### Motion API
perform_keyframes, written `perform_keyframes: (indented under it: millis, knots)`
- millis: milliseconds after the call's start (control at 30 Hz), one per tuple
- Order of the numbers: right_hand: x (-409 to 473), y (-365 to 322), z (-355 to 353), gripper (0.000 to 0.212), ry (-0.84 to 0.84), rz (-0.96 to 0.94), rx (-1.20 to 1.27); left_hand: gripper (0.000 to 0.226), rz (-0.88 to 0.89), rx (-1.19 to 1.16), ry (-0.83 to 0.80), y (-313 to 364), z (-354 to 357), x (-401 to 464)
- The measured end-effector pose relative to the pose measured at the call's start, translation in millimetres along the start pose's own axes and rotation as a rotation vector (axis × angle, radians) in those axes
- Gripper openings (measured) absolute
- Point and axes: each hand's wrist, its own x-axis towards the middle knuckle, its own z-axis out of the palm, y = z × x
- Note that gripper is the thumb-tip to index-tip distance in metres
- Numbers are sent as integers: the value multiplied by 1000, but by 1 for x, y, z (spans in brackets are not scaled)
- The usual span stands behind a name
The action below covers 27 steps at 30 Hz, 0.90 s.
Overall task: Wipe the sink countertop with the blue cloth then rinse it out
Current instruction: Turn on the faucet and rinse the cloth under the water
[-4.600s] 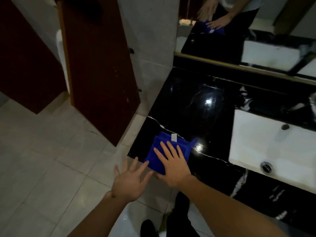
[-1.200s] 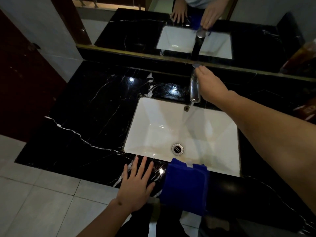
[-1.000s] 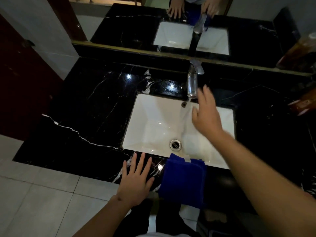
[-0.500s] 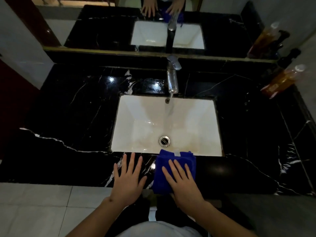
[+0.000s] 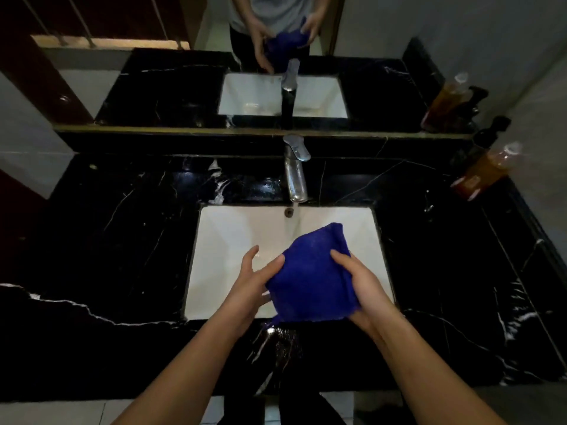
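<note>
Holding the blue cloth (image 5: 310,283) over the white sink basin (image 5: 227,240), both hands on it. We see the right hand (image 5: 366,289) gripping the cloth's right edge, thumb on top and fingers curled under. Our left hand (image 5: 248,286) touches the cloth's left edge with the thumb against it near the upper left; the other fingers spread loosely, and we cannot tell if any curl under the fabric. The cloth is held up off the basin, roughly square, folded, tilted so its upper right corner points toward the faucet (image 5: 295,176) and the far right of the basin. Its long axis runs diagonally from lower left, near the basin's front rim, to upper right. A small tail of fabric hangs off the lower left corner, just above the front strip of the black marble countertop (image 5: 107,240).

Faucet stands at the back centre of the basin, spout pointing toward us. The cloth's far corner sits below and to the right of the spout. Water flow too faint to tell.

An orange bottle (image 5: 484,173) lies tilted at the far right of the countertop, well apart from the cloth. Mirror (image 5: 171,87) behind the counter shows both hands on the cloth.
</note>
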Motion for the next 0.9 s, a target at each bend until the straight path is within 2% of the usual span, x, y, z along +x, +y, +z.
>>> perform_keyframes:
  millis: [100,167,267,333,400,467,567,633,733,800,900]
  knots:
    - [22,-7,-4,30,38,126,113,76,-44,-332,-137,5,17,12]
    - [41,-9,-7,32,57,142,89,68,-28,-374,-112,8,28,18]
    - [69,-10,-14,24,88,9,-182,86,19,-232,10,4,39,34]
    - [84,-8,-16,17,108,-53,-342,88,61,-126,53,-4,41,47]
    - [100,-4,-18,19,114,-84,-422,86,96,-38,94,-8,38,63]
    - [114,-1,-22,29,96,-77,-386,84,103,-18,107,-9,32,78]
    - [129,4,-24,39,-20,-11,-259,79,70,-93,49,-9,18,94]
    - [135,9,-20,54,-60,-6,-317,74,96,-89,38,-8,12,103]
    - [147,18,-15,79,-4,-150,-444,71,192,-60,111,-5,9,113]
    - [155,25,-14,77,38,-273,-452,71,250,-15,176,-6,8,119]
    - [160,33,-13,71,56,-362,-479,70,293,52,226,-8,7,125]
